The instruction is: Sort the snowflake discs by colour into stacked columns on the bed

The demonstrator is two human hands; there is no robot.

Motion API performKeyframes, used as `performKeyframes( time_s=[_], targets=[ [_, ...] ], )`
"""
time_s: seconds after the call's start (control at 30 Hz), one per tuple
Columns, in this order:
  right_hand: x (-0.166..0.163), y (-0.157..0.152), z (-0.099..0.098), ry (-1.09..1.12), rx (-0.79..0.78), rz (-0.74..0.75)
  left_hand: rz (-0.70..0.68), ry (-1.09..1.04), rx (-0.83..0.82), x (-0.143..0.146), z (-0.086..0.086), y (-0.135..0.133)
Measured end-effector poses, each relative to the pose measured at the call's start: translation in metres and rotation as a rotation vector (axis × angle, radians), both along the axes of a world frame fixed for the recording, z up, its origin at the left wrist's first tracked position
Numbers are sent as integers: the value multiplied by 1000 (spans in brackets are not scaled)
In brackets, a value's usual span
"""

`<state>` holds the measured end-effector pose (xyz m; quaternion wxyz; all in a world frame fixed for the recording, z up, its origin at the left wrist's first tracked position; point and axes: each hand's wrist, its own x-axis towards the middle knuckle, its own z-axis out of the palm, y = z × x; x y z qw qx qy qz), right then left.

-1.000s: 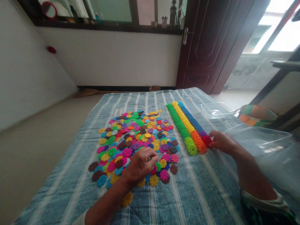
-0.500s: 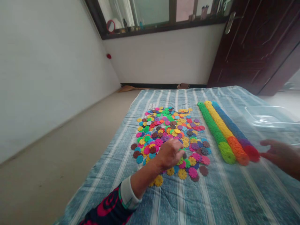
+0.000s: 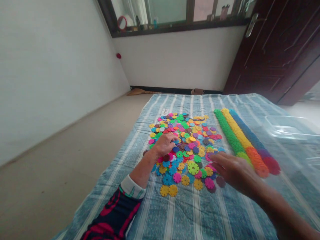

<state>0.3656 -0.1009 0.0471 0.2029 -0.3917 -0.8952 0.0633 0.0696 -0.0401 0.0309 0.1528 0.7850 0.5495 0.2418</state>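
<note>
Many-coloured flower-shaped plastic discs (image 3: 185, 180) lie in a loose, overlapping spread on a striped blue cloth (image 3: 140, 133). My left hand (image 3: 163, 145) is over the left-middle of the spread, its fingers bent, with a small gap between thumb and index fingertip and no disc visible there. My right hand (image 3: 231, 168) reaches over the right edge of the spread, somewhat blurred, its fingers stretched toward the discs. A bright lime disc (image 3: 193, 167) lies between the hands. My right hand hides part of the discs and the near end of a green row.
Right of the spread run overlapping disc rows: a green row (image 3: 226, 131) ending in lime, a yellow row (image 3: 233, 128) ending in orange, a blue row (image 3: 247, 130) ending in purple and red. A clear plastic box (image 3: 287, 128) stands farther right. A door (image 3: 270, 50) is behind.
My left hand has moved left and away across the discs, uncovering the lime disc. My right hand has come left from beside the red row end to the spread. The view has shifted slightly.
</note>
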Motion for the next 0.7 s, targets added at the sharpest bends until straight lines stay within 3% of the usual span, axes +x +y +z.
performKeyframes(
  time_s=[0.17, 0.27, 0.47, 0.6, 0.7],
  targets=[
    [-54, 19, -2, -32, 25, 200, 82, -186, -24, -18, -7, 8],
    [-77, 33, -12, -55, 67, 244, 107, -259, 13, -21, -10, 8],
    [-79, 56, -29, -155, 13, 121, 180, -174, 271, -26, -17, 13],
    [-73, 58, -28, -154, 17, -42, 358, -96, 427, -33, -24, 19],
    [-83, 45, -25, -115, 71, -11, 467, -55, 478, -39, -28, 22]
  ],
)
